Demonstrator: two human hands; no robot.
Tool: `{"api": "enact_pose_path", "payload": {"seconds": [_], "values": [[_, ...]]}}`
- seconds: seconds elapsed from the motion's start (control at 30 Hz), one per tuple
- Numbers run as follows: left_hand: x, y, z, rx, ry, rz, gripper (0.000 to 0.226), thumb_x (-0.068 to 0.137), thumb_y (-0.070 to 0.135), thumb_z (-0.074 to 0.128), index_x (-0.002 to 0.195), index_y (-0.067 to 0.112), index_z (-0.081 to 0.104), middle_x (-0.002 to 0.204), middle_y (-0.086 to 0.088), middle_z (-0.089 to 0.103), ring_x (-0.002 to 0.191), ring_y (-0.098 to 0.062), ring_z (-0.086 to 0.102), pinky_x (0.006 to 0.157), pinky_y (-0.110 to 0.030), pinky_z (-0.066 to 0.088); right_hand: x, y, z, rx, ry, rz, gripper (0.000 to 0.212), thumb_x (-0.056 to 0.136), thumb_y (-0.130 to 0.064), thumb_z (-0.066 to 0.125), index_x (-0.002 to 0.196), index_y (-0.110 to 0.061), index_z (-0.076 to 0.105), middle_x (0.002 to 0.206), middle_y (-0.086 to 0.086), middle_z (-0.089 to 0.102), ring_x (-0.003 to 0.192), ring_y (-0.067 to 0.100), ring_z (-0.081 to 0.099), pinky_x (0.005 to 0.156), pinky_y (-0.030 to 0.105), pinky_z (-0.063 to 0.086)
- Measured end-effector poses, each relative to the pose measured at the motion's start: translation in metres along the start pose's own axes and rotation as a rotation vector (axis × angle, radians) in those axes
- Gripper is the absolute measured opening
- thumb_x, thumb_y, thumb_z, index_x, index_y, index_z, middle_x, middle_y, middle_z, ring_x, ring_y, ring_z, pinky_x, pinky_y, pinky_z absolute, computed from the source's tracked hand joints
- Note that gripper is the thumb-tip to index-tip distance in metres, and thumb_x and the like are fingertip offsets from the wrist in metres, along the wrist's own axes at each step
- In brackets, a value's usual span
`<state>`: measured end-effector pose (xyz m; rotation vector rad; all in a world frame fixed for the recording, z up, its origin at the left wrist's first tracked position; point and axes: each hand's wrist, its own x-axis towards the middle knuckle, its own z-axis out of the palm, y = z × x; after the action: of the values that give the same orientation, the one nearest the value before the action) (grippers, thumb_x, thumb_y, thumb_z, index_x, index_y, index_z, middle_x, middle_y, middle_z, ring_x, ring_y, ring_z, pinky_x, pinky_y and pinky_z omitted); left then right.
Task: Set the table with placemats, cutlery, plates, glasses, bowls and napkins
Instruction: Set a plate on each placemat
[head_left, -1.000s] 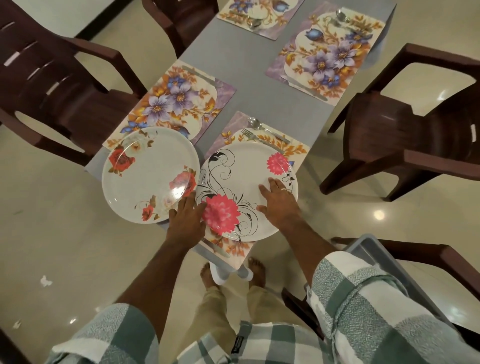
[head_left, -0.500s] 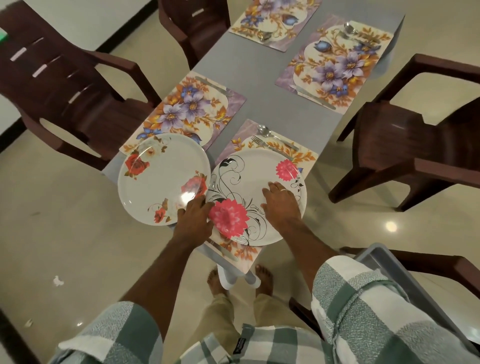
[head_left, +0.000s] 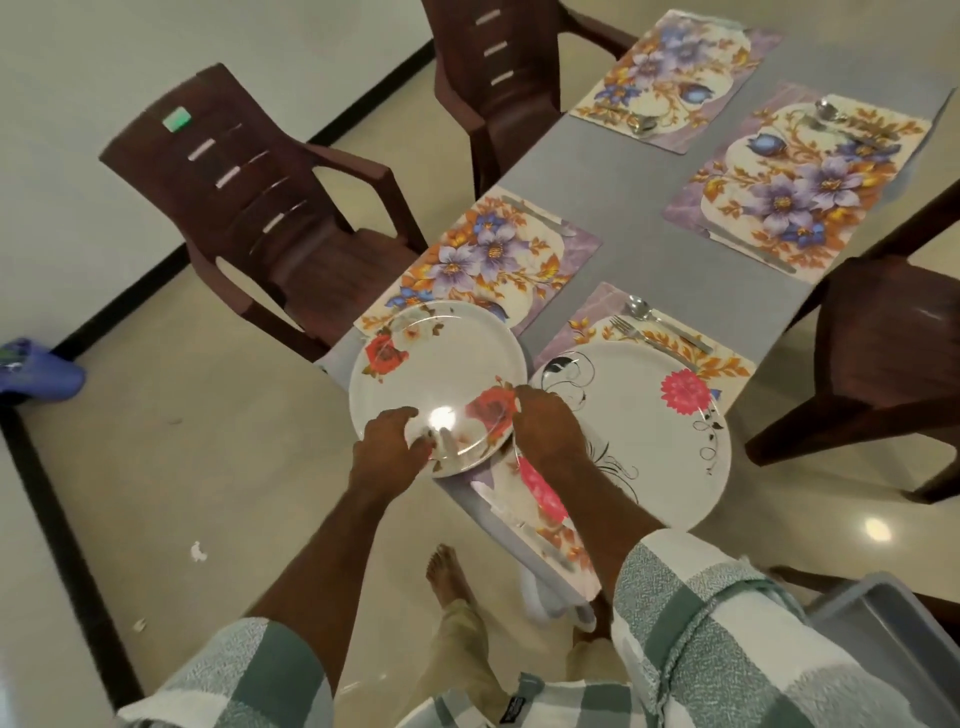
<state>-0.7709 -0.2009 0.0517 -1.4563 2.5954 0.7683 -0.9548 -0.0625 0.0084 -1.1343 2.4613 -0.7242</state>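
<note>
A white plate with red roses (head_left: 431, 364) hangs over the table's near-left corner, partly over the near-left floral placemat (head_left: 493, 254). My left hand (head_left: 387, 447) grips its near rim. My right hand (head_left: 550, 428) holds its right rim beside a rose print. A second white plate with pink flowers and black swirls (head_left: 649, 441) lies on the near-right placemat (head_left: 597, 312), with neither hand on it. A fork and spoon (head_left: 639, 314) lie on that mat beyond the plate.
Two more floral placemats (head_left: 670, 78) (head_left: 800, 182) with cutlery lie farther along the grey table (head_left: 623, 218). Brown plastic chairs stand at the left (head_left: 270, 208), far left (head_left: 498, 67) and right (head_left: 883, 338). A grey bin (head_left: 883, 623) sits at bottom right.
My right hand has left the swirl plate and moved left onto the rose plate's rim. My left hand has shifted along that plate's near edge. The view has swung left.
</note>
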Motion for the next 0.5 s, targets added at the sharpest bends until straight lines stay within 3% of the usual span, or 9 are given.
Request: {"api": "enact_pose_path", "payload": {"seconds": [0.17, 0.33, 0.5], "values": [[0.051, -0.048, -0.022, -0.16, 0.024, -0.197, 0.056, 0.09, 0.033, 0.073, 0.138, 0.01, 0.053, 0.137, -0.016, 0.057, 0.126, -0.037, 0.054, 0.106, -0.05, 0.046, 0.033, -0.02, 0.012, 0.149, 0.009, 0.308, 0.036, 0.096, -0.018, 0.062, 0.129, -0.005, 0.057, 0.119, 0.016, 0.063, 0.111, 0.033, 0.061, 0.094, 0.04, 0.051], [0.094, -0.076, -0.024, -0.454, -0.029, -0.311, 0.056, 0.091, 0.018, 0.072, 0.139, 0.005, 0.045, 0.13, -0.016, 0.058, 0.117, -0.036, 0.059, 0.097, -0.045, 0.051, 0.052, -0.033, 0.038, 0.126, 0.103, 0.522, 0.039, 0.091, -0.016, 0.065, 0.128, -0.006, 0.056, 0.115, 0.017, 0.062, 0.109, 0.037, 0.061, 0.093, 0.047, 0.054], [0.12, -0.087, -0.024, -0.691, -0.061, -0.457, 0.058, 0.093, 0.024, 0.071, 0.139, 0.012, 0.039, 0.13, -0.009, 0.054, 0.115, -0.033, 0.057, 0.099, -0.052, 0.053, 0.063, -0.047, 0.046, 0.196, 0.184, 0.714, 0.041, 0.084, -0.015, 0.072, 0.122, -0.01, 0.058, 0.109, 0.013, 0.067, 0.102, 0.034, 0.066, 0.087, 0.049, 0.057]]}}
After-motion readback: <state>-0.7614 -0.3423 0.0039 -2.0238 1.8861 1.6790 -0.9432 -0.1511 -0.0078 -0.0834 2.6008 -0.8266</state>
